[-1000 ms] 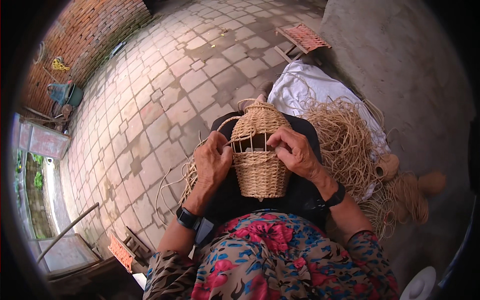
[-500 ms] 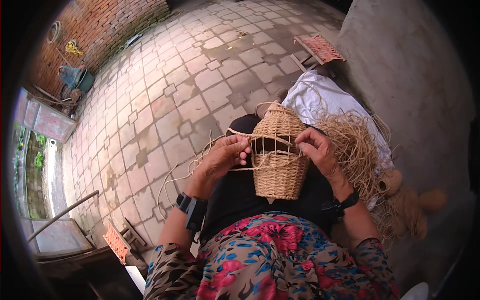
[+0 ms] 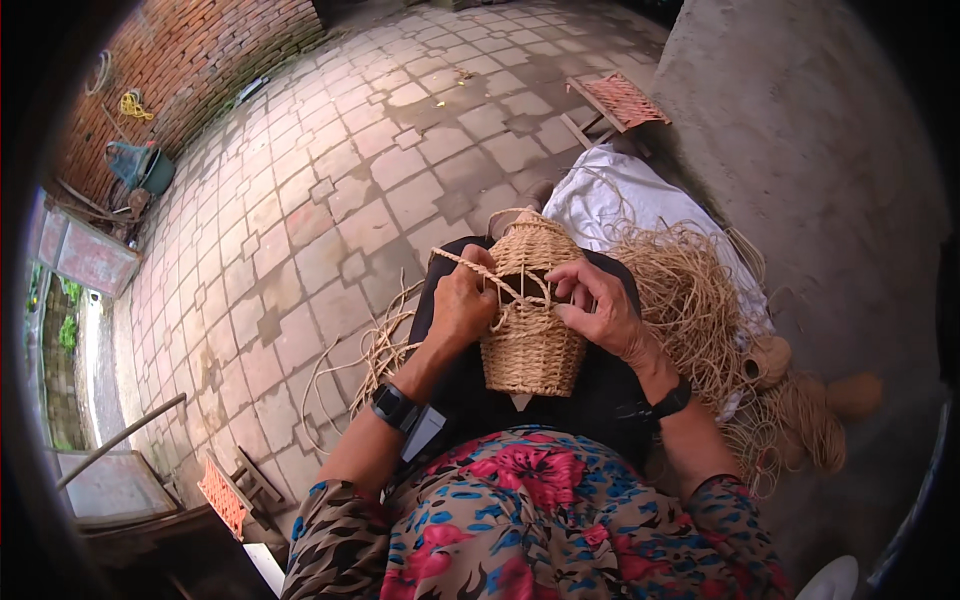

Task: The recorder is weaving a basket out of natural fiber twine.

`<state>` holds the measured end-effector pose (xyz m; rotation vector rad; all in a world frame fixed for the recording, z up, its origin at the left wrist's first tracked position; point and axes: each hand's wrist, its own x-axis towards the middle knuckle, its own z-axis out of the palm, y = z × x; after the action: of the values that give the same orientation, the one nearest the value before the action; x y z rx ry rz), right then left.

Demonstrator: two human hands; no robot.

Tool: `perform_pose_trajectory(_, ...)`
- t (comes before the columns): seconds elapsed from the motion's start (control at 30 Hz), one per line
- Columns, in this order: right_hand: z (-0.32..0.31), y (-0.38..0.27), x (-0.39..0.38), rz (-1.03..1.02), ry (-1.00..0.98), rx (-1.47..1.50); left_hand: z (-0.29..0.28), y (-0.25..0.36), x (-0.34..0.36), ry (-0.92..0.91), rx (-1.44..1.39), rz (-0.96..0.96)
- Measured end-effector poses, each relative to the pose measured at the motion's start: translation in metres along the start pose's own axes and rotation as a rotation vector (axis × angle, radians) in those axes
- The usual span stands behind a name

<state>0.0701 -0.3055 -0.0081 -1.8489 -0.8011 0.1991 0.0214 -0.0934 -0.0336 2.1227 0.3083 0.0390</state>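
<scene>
A small woven straw basket lies across my lap, its far end tapering. Tight weaving covers both ends, while a gap in its middle shows bare upright strands. A twisted straw cord slants over this gap and makes a small loop near its right side. My left hand is closed on the cord at the gap's left edge, some fingertips hidden. At the opposite edge, my right hand has its thumb and fingers curled in on the cord's loop.
A large heap of loose straw cord lies on a white cloth to my right, with cord balls beside it. More strands trail on the left. A low woven stool stands ahead by the grey wall.
My hands have come closer together over the gap. The cord, stretched across before, now slants down and bends into a loop. My right hand has moved inward and curled its fingers.
</scene>
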Motion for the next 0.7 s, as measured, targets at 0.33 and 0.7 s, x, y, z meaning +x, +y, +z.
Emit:
perform_pose_trajectory(0.33, 0.002, 0.054, -0.015, 0.348, 0.169, 0.524, 0.015, 0.021, 0.007, -0.006, 0.037, 0.103)
perform_pose_trajectory(0.7, 0.010, 0.056, -0.012, 0.279, 0.215, 0.492, -0.017, 0.013, 0.004, -0.192, -0.272, -0.025)
